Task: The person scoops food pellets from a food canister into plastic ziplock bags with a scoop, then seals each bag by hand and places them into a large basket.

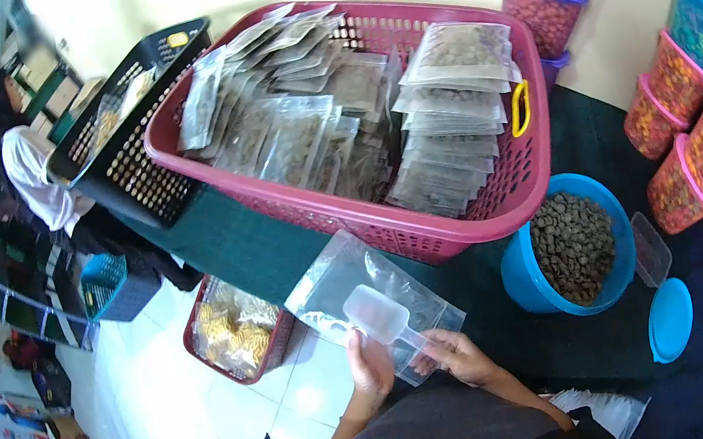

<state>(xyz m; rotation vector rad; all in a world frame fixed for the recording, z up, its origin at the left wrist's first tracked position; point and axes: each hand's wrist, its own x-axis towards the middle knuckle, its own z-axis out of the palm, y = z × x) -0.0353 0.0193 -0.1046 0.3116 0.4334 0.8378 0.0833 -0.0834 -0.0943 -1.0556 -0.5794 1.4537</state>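
Note:
A clear, flat plastic pouch (337, 271) lies across both my hands, low in front of me. My left hand (371, 366) grips its near left edge, the thumb on top close to the scoop and the other fingers mostly hidden. In my right hand (457, 357) is the handle of a white translucent scoop (376, 311), held over the pouch with its bowl pointing away to the left. Nothing shows in the scoop. To the right stands a blue bucket (520, 270) filled with small dark greyish-brown pieces (574, 246).
A large maroon basket (322, 211) of filled pouches (459, 106) sits ahead on the green-covered table (231, 231). Left of it are a black basket (131, 169) and, farther off, a person (47, 170). Tubs of colourful sweets (672, 116) and a blue lid (671, 320) are right.

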